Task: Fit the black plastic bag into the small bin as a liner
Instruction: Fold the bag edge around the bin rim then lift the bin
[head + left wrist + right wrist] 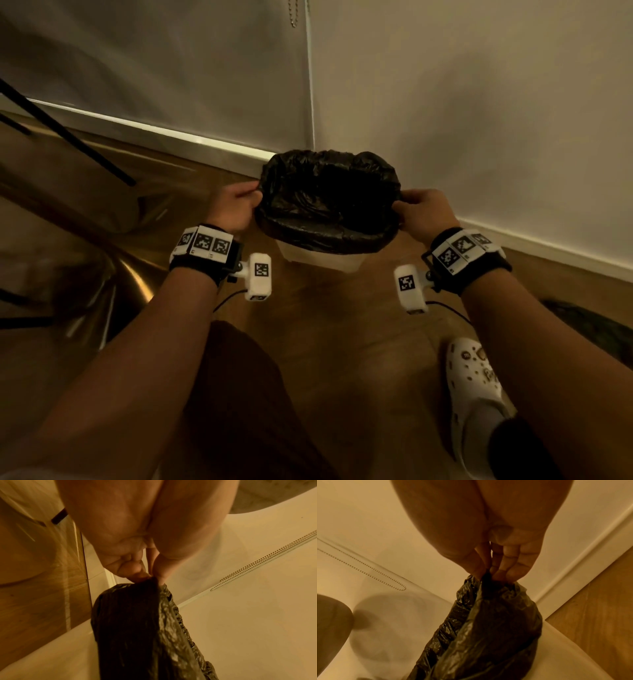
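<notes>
**Bag mouth stretched across the bin, both hands at the rim**

The black plastic bag (329, 202) sits in the small bin (322, 258), its mouth spread wide and folded over the rim on the near side. The left hand (236, 205) pinches the bag's edge at nine o'clock of the opening; the right hand (423, 210) pinches it at three o'clock. Each grip is clenched on a fold of plastic between thumb and fingers (501, 573), as the wrist views confirm. The mouth's long axis runs straight from one hand to the other, so both are equally near, and the coming pull is probably downward over the rim on each side.

The bin stands on a wooden floor (359, 325) in the corner of two pale walls (479, 120), with a skirting board (171, 132) behind and a bead chain (293, 13) hanging at twelve o'clock. A white clog (474, 380) rests at five o'clock.
</notes>
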Tool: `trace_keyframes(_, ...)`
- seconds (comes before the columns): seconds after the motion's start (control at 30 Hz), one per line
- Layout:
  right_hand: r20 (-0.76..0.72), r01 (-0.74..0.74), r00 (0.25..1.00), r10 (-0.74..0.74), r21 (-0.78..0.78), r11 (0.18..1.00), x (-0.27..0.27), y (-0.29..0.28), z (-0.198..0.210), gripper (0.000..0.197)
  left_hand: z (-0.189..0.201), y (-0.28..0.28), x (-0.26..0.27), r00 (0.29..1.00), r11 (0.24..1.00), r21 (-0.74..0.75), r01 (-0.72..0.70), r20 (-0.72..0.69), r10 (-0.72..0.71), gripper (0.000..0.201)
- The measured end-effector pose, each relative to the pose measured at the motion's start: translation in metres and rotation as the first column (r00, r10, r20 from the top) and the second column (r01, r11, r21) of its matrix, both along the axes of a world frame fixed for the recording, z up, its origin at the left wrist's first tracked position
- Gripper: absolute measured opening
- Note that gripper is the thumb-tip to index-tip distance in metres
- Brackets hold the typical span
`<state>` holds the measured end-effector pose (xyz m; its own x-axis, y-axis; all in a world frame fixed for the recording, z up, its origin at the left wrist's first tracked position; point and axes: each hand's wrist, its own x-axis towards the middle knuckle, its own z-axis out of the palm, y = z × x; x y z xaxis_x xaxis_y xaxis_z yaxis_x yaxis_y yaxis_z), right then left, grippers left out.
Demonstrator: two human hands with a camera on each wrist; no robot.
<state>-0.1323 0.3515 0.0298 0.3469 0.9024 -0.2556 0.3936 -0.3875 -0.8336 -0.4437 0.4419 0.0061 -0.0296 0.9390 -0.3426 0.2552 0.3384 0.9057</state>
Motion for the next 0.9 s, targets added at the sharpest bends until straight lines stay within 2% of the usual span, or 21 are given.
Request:
trace_keyframes(0.23,-0.046,-0.047,0.998,0.048,0.006,0.999,-0.017,0.025,-0.014,0.025,-0.015,0.011,-0.021,0.997,0.999,-0.009,-0.036,-0.07,0.036,0.036)
trace_keyframes(0.47,-0.07,-0.084,0.994,0.084,-0.001,0.996,-0.024,0.053,-0.02,0.024,-0.003,0.016,-0.022,0.995,0.995,0.022,-0.099,0.001,0.099,0.034)
trace_keyframes(0.57,-0.067,-0.084,0.994,0.082,-0.025,0.996,-0.03,0.067,-0.028,0.023,-0.012,0.02,-0.026,0.99,0.992,0.015,-0.124,0.067,0.123,0.038)
trace_keyframes(0.77,-0.064,-0.077,0.995,0.073,-0.064,0.995,-0.051,0.092,-0.053,0.017,-0.037,0.051,-0.055,0.992,0.993,-0.01,-0.117,0.037,0.117,0.041)
trace_keyframes(0.9,-0.046,-0.112,0.993,0.109,-0.067,0.991,-0.065,0.107,-0.064,0.015,-0.052,0.069,-0.069,0.998,0.998,0.014,-0.063,0.018,0.063,0.047)
